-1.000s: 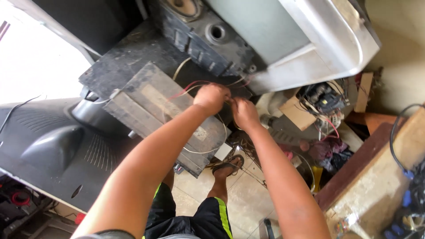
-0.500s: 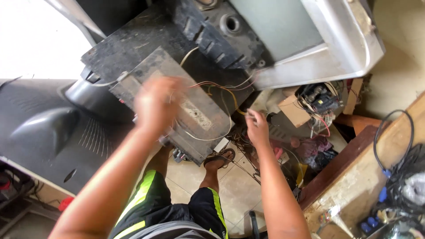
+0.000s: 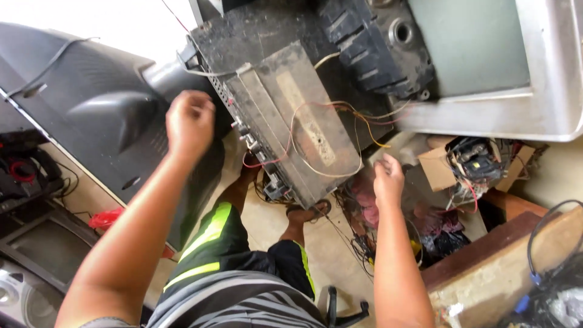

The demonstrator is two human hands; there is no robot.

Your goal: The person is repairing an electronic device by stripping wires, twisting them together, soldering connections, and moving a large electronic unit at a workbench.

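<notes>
Tiled floor (image 3: 331, 255) under cluttered electronics — left hand (image 3: 189, 123) curled empty, right hand (image 3: 388, 180) loosely closed by wires (image 3: 316, 130).

Head view: left hand (image 3: 189, 123) raised, fingers curled into a loose fist, hovering just beside the left edge of a dusty metal chassis (image 3: 291, 121); can't tell if it holds anything. Right hand (image 3: 388, 181) lower, at the chassis's lower right corner, fingers bent near loose red and orange wires (image 3: 331, 109) looping across the chassis top. Chassis sits tilted, resting against a black plastic TV back shell (image 3: 97, 115) on the left and a dark speaker housing (image 3: 376, 45) above. Grey CRT tube casing (image 3: 546, 91) top right. Cardboard box of wiring scraps (image 3: 473, 164) right of the right hand. Wooden bench (image 3: 504, 267) lower right. Sandalled foot (image 3: 306, 212) on tiled floor below.
</notes>
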